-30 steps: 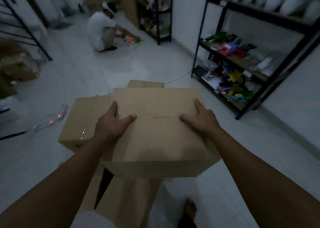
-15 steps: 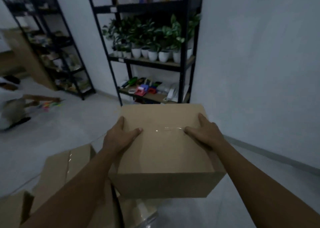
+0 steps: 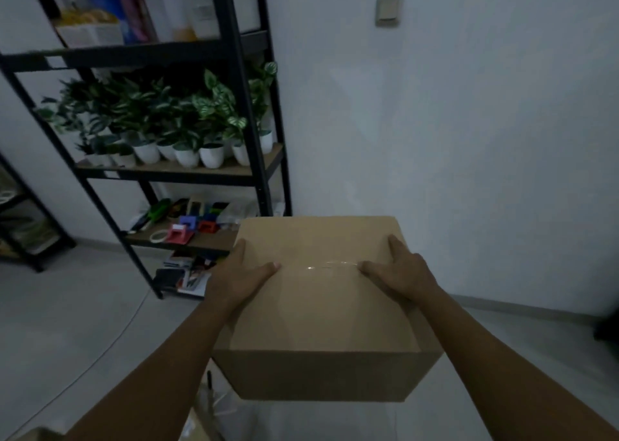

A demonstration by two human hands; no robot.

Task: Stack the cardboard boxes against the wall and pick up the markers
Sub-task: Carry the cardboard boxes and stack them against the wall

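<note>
I carry a brown cardboard box (image 3: 321, 310), taped shut on top, in front of my chest and above the floor. My left hand (image 3: 239, 278) grips its left top edge, thumb across the lid and fingers down the side. On the opposite edge my right hand (image 3: 402, 273) holds it the same way. The white wall (image 3: 469, 139) stands just beyond the box. No markers are in view.
A black metal shelf rack (image 3: 254, 159) with potted plants and small coloured items stands left of the box against the wall. More cardboard (image 3: 201, 424) lies at my feet, bottom left. A thin cable (image 3: 110, 340) crosses the grey floor. Something dark (image 3: 608, 330) sits at the right edge.
I have turned right with the box, away from the other boxes and the crouching person, and now face the wall beside the shelf. My grip has stayed the same.
</note>
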